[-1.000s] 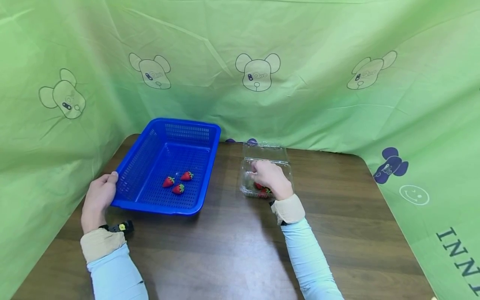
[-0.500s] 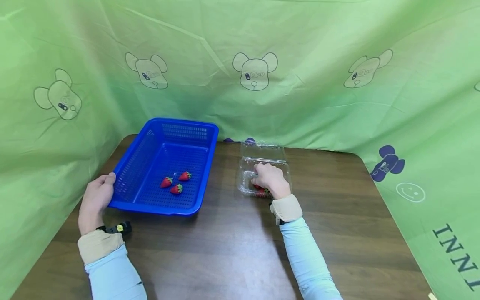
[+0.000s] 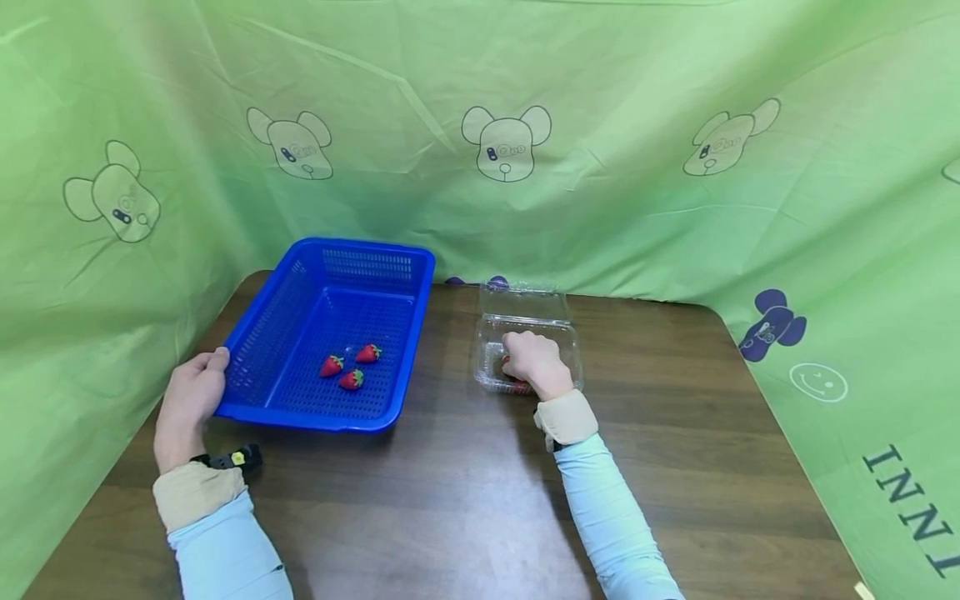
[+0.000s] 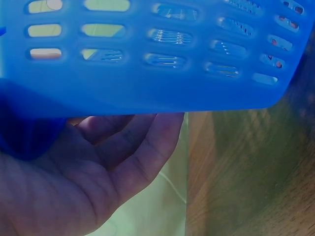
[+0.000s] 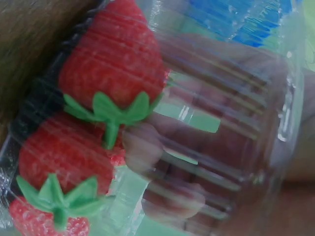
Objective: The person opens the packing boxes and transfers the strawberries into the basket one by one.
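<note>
My left hand [image 3: 191, 392] grips the near left corner of a blue plastic basket [image 3: 408, 367], thumb at the rim. In the left wrist view its curled fingers [image 4: 142, 152] lie under the basket's slotted wall. Three red strawberries [image 3: 351, 380] with green caps lie on the basket floor. My right hand [image 3: 536, 362] is down inside a clear plastic clamshell box [image 3: 487, 379]. Through the box wall in the right wrist view, bent fingers [image 5: 172, 199] are close beside several strawberries [image 5: 113, 59]. Whether they pinch one is hidden.
The clamshell's lid [image 3: 525, 304] is folded back towards the curtain. A brown wooden table [image 3: 435, 508] carries both containers. Green curtain [image 3: 600, 217] with printed bear heads stands along the back and sides.
The right hand has sunk slightly lower into the clear box, and less of the strawberries beneath it shows. The left hand keeps its grip on the basket. The whole view has shifted slightly.
</note>
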`<control>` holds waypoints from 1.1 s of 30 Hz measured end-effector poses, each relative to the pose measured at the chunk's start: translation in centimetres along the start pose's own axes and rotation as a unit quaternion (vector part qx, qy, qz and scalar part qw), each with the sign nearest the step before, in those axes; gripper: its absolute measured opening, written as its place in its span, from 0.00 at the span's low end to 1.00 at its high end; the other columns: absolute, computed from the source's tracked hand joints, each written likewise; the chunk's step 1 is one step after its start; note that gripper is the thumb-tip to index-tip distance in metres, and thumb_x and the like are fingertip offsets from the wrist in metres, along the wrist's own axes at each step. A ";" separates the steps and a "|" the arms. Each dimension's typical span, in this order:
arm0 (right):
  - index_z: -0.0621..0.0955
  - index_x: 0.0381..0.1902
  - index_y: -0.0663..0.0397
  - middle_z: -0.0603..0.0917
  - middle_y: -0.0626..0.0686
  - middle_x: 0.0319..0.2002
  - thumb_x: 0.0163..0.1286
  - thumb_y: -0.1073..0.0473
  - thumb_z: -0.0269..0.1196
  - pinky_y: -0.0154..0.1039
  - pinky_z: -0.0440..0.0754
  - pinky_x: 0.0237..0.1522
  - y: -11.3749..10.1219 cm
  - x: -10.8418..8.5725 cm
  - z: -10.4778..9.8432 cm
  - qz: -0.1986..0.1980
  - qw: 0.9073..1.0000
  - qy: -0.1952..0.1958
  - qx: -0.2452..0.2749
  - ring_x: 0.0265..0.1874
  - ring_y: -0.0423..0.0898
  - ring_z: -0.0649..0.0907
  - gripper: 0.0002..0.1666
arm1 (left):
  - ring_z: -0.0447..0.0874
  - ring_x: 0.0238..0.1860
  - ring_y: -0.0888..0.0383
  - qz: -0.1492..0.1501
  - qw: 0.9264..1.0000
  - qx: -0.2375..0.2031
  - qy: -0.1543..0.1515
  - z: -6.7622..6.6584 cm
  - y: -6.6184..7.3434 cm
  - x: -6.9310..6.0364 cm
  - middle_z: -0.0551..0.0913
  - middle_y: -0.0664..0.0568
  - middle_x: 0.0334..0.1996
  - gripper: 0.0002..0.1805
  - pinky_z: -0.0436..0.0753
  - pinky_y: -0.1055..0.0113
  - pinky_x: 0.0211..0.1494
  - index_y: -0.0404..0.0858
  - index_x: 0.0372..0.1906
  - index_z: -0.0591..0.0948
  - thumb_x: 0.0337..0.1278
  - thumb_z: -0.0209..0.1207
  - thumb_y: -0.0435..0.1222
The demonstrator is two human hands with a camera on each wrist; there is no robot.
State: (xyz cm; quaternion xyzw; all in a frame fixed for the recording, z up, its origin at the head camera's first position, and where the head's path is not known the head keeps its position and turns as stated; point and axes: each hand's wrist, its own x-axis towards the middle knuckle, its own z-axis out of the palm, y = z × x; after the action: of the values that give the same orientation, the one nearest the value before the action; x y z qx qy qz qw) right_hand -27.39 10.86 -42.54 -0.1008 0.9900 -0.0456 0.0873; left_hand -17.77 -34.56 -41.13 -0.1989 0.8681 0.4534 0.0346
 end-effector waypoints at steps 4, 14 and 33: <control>0.76 0.30 0.49 0.84 0.56 0.36 0.54 0.57 0.64 0.53 0.77 0.26 0.0 0.1 -0.2 -0.005 1.000 0.012 0.004 0.34 0.56 0.83 0.07 | 0.66 0.53 0.40 0.000 1.000 0.002 0.003 0.0 0.0 0.0 0.68 0.32 0.58 0.41 0.66 0.52 0.52 0.32 0.67 0.65 0.68 0.28 0.61; 0.74 0.30 0.48 0.83 0.53 0.33 0.59 0.51 0.63 0.51 0.77 0.26 0.0 -0.1 -0.8 -0.009 0.999 0.048 0.007 0.30 0.53 0.81 0.10 | 0.68 0.51 0.43 0.001 1.000 0.003 0.007 0.0 0.0 0.0 0.69 0.33 0.55 0.40 0.66 0.59 0.46 0.32 0.66 0.67 0.68 0.28 0.60; 0.71 0.28 0.52 0.79 0.54 0.25 0.61 0.50 0.63 0.53 0.78 0.26 -0.7 -1.3 -2.2 -0.052 0.981 0.187 0.005 0.26 0.57 0.82 0.15 | 0.67 0.53 0.39 0.004 1.000 0.017 0.008 0.4 0.2 -0.1 0.69 0.32 0.57 0.41 0.67 0.49 0.50 0.31 0.64 0.68 0.68 0.27 0.61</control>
State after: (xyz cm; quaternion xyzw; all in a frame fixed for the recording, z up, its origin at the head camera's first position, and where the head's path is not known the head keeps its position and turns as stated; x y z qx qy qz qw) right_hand -26.37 10.65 -40.11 -0.1412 0.9820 -0.0733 -0.1017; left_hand -17.83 -34.16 -41.22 -0.1979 0.8767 0.4375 0.0295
